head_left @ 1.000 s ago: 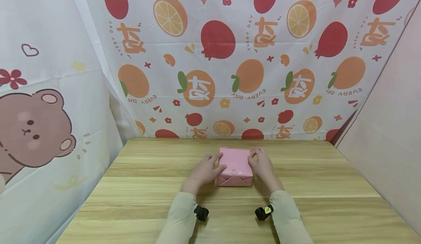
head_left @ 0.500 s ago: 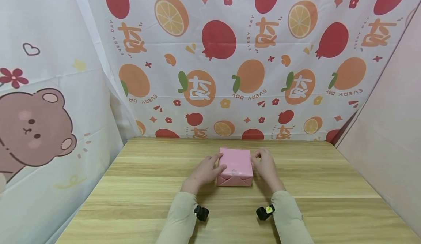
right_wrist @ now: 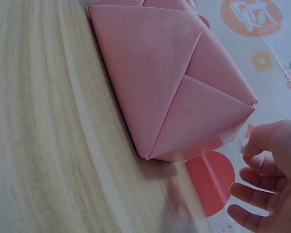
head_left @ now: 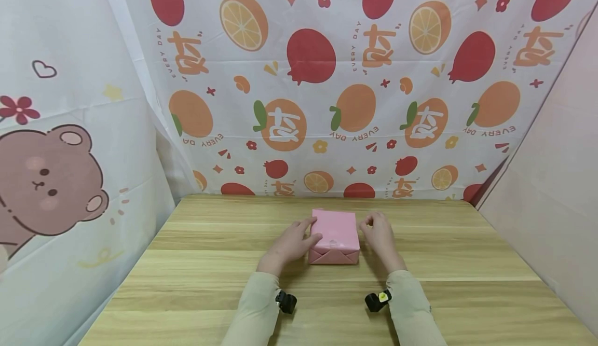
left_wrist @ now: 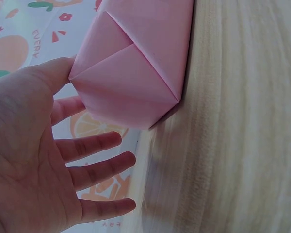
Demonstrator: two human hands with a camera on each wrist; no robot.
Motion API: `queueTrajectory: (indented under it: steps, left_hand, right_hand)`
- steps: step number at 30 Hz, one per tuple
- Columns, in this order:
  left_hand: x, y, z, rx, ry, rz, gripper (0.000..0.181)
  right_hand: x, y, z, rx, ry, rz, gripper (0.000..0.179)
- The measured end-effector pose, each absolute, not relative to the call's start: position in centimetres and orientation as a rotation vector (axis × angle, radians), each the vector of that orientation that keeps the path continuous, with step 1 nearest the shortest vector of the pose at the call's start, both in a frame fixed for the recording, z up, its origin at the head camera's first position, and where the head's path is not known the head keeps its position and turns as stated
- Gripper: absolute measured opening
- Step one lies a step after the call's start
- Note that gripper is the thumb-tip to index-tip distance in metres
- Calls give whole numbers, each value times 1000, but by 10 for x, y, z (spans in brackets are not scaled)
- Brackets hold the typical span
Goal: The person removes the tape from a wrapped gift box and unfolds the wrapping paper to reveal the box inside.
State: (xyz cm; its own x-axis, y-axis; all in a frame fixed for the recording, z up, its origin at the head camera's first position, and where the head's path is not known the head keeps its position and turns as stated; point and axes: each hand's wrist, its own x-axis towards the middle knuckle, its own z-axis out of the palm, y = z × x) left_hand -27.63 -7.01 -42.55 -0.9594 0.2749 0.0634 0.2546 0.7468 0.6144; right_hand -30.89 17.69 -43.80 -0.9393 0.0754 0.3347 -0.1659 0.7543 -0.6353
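Note:
A pink paper-wrapped box [head_left: 334,229] sits on the wooden table, its folded end flaps facing the person. My left hand [head_left: 290,242] steadies it at its left side, thumb and index finger on the top edge. In the left wrist view the other fingers of the left hand [left_wrist: 63,150] are spread beside the box. Just off the box's right side, my right hand [head_left: 378,235] has thumb and index fingertip pinched together. A thin clear sliver [right_wrist: 242,144], like tape, shows at those fingertips in the right wrist view. A shiny wrinkled patch [head_left: 333,243] marks the box's top near its front edge.
The wooden table [head_left: 210,284] ends at a fruit-print cloth [head_left: 308,107] behind the box. A cloth with a bear print [head_left: 51,180] hangs at the left, and a pale panel [head_left: 551,180] stands at the right. Both wrists wear small black cameras.
My right hand has drawn a little to the right, from the box's right edge to just off it, fingertips pinched. The left hand and the box stay where they were.

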Motion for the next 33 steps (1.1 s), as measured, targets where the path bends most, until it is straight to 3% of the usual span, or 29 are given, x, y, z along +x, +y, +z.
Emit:
queueTrajectory:
  steps: [24,33]
  left_hand:
    - [-276,-68,-425,402,2957,993,62]
    - [-276,-68,-424,381,3004,994,54]
  right_hand:
    - [-310,177,-438,30,-2643,1027,13]
    - [-312,177,-438,39,-2644,1076,16]
